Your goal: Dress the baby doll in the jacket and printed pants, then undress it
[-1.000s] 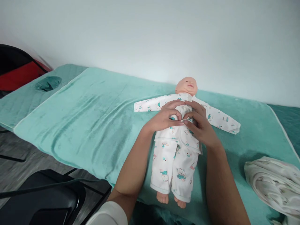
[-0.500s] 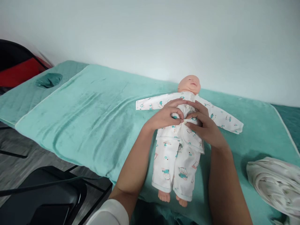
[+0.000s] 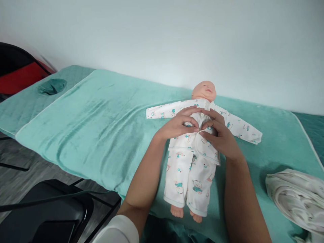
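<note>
The bed (image 3: 101, 114) stretches broadly leftward; one doll (image 3: 204, 91) lies, head near the far edge. Left hand (image 3: 178, 126) and right hand (image 3: 221, 136), two, pinch one shirt (image 3: 186, 143) mid-front.

I count one doll (image 3: 204, 90) here, two feet (image 3: 176, 211) showing; one printed top (image 3: 186, 142) with two sleeves (image 3: 160, 112); one pair of trousers (image 3: 199, 173) with two legs (image 3: 176, 180); one left hand (image 3: 180, 125) and one right hand (image 3: 220, 133), two in all; one green bed (image 3: 76, 118) with one hole (image 3: 52, 87); one bundle of pale cloth (image 3: 297, 195); two black chairs (image 3: 50, 202), each only partly in sight.
</note>
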### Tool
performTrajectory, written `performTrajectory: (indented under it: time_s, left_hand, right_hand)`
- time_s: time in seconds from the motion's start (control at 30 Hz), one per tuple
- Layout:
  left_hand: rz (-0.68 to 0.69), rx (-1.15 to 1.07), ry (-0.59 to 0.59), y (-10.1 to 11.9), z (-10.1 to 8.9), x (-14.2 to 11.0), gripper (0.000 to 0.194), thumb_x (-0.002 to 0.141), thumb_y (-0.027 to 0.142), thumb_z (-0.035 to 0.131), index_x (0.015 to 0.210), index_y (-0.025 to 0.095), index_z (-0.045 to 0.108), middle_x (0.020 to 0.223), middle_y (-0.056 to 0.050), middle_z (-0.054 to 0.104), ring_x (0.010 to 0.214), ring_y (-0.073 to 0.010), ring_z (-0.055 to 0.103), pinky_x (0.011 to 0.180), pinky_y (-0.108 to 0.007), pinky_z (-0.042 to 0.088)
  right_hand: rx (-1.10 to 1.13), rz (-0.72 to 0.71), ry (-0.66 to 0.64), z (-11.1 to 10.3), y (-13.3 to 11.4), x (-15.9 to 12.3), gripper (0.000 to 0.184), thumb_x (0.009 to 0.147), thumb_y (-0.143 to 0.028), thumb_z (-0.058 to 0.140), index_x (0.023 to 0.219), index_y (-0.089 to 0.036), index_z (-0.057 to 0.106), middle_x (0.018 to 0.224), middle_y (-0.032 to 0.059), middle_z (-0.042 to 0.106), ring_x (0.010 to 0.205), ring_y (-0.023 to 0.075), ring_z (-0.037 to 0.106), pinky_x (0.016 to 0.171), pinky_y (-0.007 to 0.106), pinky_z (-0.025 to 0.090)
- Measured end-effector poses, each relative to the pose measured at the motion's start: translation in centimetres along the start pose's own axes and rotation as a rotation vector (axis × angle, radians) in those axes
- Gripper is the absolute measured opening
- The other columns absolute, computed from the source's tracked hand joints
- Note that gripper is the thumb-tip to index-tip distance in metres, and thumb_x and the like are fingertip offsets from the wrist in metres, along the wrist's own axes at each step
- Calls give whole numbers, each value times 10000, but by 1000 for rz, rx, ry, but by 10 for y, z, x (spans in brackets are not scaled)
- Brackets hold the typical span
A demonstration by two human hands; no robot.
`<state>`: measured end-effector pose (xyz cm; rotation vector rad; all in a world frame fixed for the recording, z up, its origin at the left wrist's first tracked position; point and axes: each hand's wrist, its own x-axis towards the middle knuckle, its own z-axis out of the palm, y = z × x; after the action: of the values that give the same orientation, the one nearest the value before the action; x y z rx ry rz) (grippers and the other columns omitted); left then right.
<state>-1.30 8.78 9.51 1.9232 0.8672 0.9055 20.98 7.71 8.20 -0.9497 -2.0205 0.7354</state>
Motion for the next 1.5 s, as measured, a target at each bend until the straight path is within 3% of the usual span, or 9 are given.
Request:
performTrajectory:
  time_s: [0.2,0.37,0.53,0.63,0.73,0.83,0.9,1.17,1.5]
  left_hand:
    - [57,36,23,-3,2,2,162,858,275,724,1017,246,730,1569,-52,469,1539,-239,300,1271,-474,264]
    - [65,32,11,-4,2,4,87,843,310,738,838,224,727,1561,-50,479,1529,-258,317,1268,-486,242]
    - [64,-196,72,-3,1,1,137,857,344,727,832,215,692,1490,-69,560,1488,-263,390,1238,-487,273]
    - [-3,-494,323,-7,-1,-1,182,861,372,720,841,213,634,1395,-70,636,1329,-255,566,1148,-455,398]
    - [-135,-701,735,-19,-6,1,161,873,323,671,829,215,559,1297,-60,685,1092,-217,679,933,-373,529]
    - [-306,-689,1083,-32,-10,3,96,875,242,611,851,217,522,1219,-56,688,994,-175,688,814,-302,531]
    - [-375,-546,1165,-37,-10,4,58,880,232,592,897,222,537,1213,-46,669,1029,-153,670,840,-277,521]
    - [-263,144,726,-42,7,13,172,898,332,632,1040,234,626,1192,-58,671,1167,-197,587,1066,-364,444]
    - [-254,524,607,-53,4,19,146,963,293,534,854,215,593,1271,-86,640,1228,-245,532,1083,-411,409]
  right_hand:
    - [275,39,97,0,4,-2,101,859,-320,726,876,-270,640,1477,-1,543,1464,268,389,1227,500,278]
    - [616,94,369,2,5,-1,150,813,-339,738,808,-247,619,1347,36,644,1241,262,589,1049,441,461]
    - [712,125,542,8,1,3,127,743,-269,743,789,-244,627,1189,27,712,1152,229,631,1019,405,477]
    - [820,118,733,6,6,3,101,735,-217,688,807,-235,619,1084,-1,725,1050,189,667,1012,393,490]
    - [819,205,1050,-3,18,1,80,746,-189,623,808,-226,588,1004,-4,729,937,162,681,957,365,522]
    - [683,323,1269,-9,28,-2,79,762,-160,612,801,-221,580,976,12,725,882,145,672,940,333,533]
    - [601,332,1261,-8,31,-2,21,826,-229,612,827,-233,591,1026,14,718,903,154,673,977,360,531]
    - [117,465,814,11,35,-2,383,816,-364,690,1172,-227,654,1220,67,674,1188,251,617,1088,497,457]
    - [51,504,732,8,20,3,375,751,-376,747,1094,-239,683,1215,56,666,1139,237,600,1054,447,444]
